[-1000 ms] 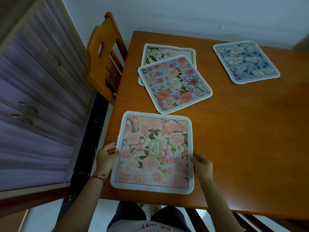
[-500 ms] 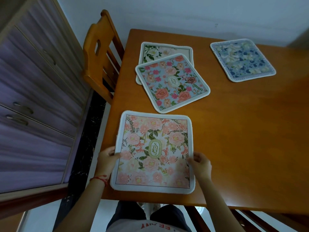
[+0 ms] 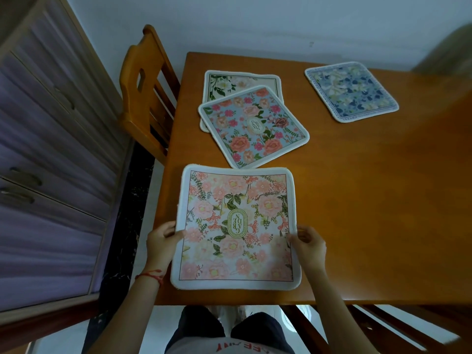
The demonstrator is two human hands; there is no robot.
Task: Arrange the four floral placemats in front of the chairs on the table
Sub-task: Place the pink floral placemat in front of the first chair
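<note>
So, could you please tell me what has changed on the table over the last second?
Very little. Both hands, left hand and right hand, still hold the pink placemat by its side edges at the near table edge; it has barely shifted. The two overlapping placemats and the blue placemat stayed put.

A pale wall [image 3: 255, 19] backs the wooden table [image 3: 370, 200]; a wooden chair [image 3: 143, 98] stands beside a purple-fronted cabinet [image 3: 51, 149].
</note>
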